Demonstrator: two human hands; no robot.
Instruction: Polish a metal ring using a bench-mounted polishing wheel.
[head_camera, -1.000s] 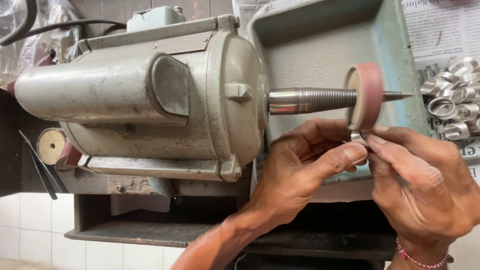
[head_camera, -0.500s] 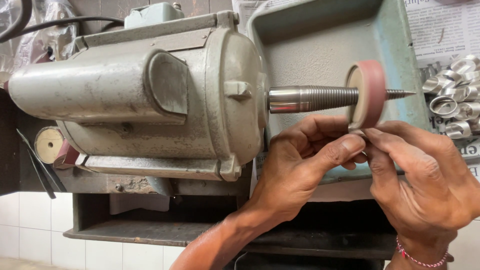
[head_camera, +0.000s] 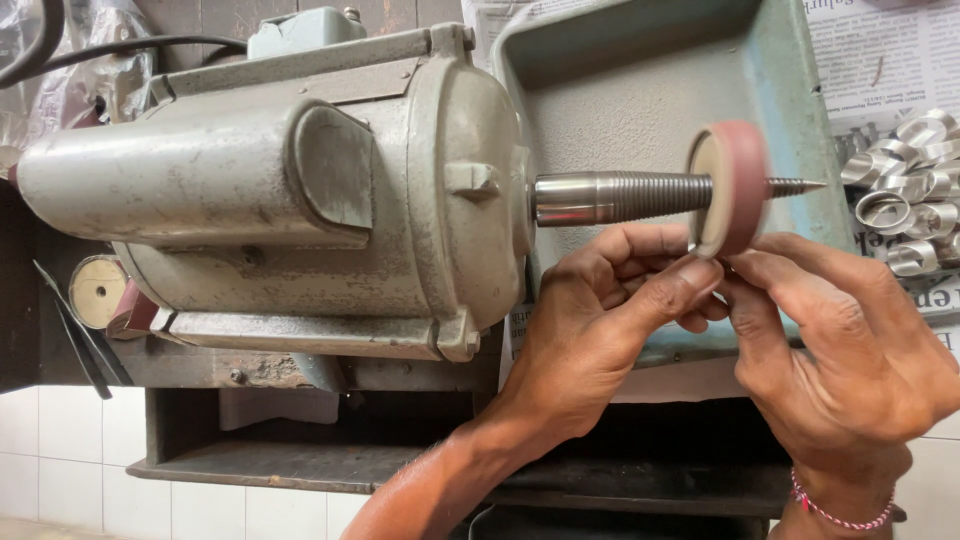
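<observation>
Pressing in from below, both hands meet under the pink wheel (head_camera: 733, 188) on the motor's threaded spindle (head_camera: 640, 195). The left hand (head_camera: 590, 335) comes up from the lower middle, thumb stretched toward the wheel's lower edge, fingers curled beneath. The right hand (head_camera: 850, 360) comes in from the right, thumb and forefinger pinched together right against the left thumb tip. Whatever sits between the fingertips is hidden; cannot tell what they clamp on, only that both sets of fingers are closed tight at the wheel's bottom rim. The wheel's edge looks blurred.

The spindle sticks out of the grey motor (head_camera: 290, 210) to the right, its pointed tip (head_camera: 795, 185) showing past the wheel. Behind the wheel stands a blue-green metal tray (head_camera: 640, 90), open toward the camera. A second small disc (head_camera: 98, 291) sits at the motor's left end. A pile of shiny metal rings (head_camera: 905, 190) lies on newspaper (head_camera: 880, 60) at the far right, well apart from the hands. A pink bead bracelet (head_camera: 835, 512) circles the right wrist. A black cable (head_camera: 120, 48) runs along the top left.
</observation>
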